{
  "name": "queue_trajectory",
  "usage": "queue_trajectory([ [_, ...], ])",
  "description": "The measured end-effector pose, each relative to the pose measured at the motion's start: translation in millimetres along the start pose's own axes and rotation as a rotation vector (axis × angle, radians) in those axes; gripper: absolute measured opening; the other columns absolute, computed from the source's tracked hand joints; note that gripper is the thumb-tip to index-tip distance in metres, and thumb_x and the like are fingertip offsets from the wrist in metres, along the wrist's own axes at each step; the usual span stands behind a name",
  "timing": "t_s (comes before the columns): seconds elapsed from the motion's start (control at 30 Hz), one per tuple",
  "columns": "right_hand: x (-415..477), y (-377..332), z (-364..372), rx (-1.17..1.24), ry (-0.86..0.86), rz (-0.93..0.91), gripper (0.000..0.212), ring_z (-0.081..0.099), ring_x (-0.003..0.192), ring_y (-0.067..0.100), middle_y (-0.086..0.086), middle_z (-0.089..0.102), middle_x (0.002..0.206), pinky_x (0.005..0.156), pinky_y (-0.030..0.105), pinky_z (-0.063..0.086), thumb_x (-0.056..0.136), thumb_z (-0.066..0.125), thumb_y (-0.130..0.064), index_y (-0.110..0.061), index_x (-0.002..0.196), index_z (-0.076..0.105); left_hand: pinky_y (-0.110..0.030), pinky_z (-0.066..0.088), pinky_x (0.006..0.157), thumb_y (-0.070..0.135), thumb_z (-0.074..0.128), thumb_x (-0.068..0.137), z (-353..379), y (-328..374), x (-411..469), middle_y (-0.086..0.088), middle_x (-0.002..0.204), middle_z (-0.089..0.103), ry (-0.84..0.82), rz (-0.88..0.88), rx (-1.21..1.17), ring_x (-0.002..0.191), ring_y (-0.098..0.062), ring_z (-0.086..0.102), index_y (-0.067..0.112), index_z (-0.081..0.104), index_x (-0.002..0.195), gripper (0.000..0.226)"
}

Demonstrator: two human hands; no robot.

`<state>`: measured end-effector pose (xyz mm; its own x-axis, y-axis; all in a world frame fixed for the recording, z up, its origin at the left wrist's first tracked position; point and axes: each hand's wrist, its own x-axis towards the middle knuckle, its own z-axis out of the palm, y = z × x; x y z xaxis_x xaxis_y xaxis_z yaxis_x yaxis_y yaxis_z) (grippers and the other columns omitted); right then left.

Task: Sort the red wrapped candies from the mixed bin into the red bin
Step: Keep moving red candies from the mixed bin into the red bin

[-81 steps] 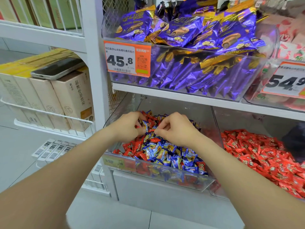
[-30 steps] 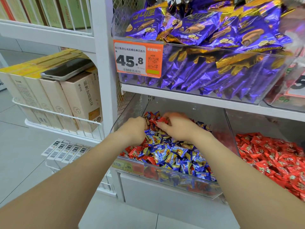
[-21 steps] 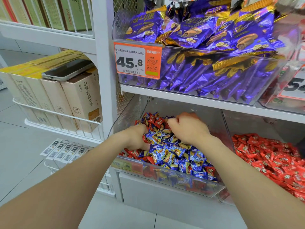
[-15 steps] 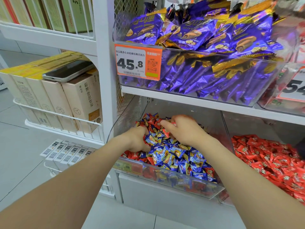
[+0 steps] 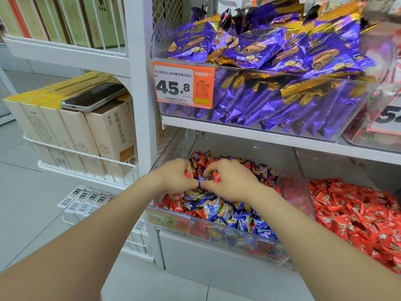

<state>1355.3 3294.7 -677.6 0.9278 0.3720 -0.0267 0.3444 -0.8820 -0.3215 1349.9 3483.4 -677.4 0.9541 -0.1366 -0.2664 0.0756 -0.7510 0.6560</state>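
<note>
1. Left hand (image 5: 176,180) and right hand (image 5: 231,182) sit curled in the mixed bin (image 5: 227,234), each pinching red candies (image 5: 216,177).
2. Red bin (image 5: 347,168) adjoins on the right — right hand nearer.

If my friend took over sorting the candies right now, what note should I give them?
The left hand pinches a red candy and the right hand pinches a second red candy, both over the mixed bin.
The red bin, to the right, holds a big red pile.
Left to do: drop these two in the red bin, then pick out the reds lying among the blue candies.
</note>
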Motion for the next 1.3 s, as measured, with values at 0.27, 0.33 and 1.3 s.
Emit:
queue_trajectory([
  [0.27, -4.7, 3.1, -9.7, -0.141, -0.264, 0.024, 0.017, 0.065, 0.063, 0.019, 0.002, 0.076, 0.076, 0.068, 0.047, 0.066, 0.082, 0.064, -0.019, -0.018, 0.083, 0.081, -0.031, 0.043, 0.057, 0.044, 0.077, 0.092, 12.6, -6.8, 18.0, 0.001, 0.073, 0.064, 0.175, 0.187, 0.343, 0.069, -0.020, 0.063, 0.017, 0.059, 0.081, 0.034],
  [0.33, -8.4, 7.6, -13.4, -0.143, -0.274, 0.026, 0.017, 0.061, 0.057, 0.018, 0.002, 0.076, 0.073, 0.064, 0.049, 0.065, 0.082, 0.063, -0.019, -0.016, 0.082, 0.080, -0.033, 0.049, 0.066, 0.043, 0.074, 0.095, 17.1, -6.6, 23.8, 0.003, 0.084, 0.067, 0.188, 0.217, 0.376, 0.078, -0.023, 0.065, 0.023, 0.068, 0.088, 0.021],
  [1.3, -84.1, 16.3, -41.7, 1.036, -0.013, 0.296, 0.031, 0.044, 0.047, 0.010, 0.000, 0.058, 0.066, 0.041, 0.021, 0.034, 0.104, 0.062, -0.047, -0.018, 0.101, 0.073, -0.024, 0.032, 0.047, 0.039, 0.087, 0.081, 26.6, 69.1, -49.2, 0.006, 0.077, 0.069, 0.047, 0.025, -0.616, 0.046, -0.010, 0.041, 0.029, 0.085, 0.094, 0.017],
])
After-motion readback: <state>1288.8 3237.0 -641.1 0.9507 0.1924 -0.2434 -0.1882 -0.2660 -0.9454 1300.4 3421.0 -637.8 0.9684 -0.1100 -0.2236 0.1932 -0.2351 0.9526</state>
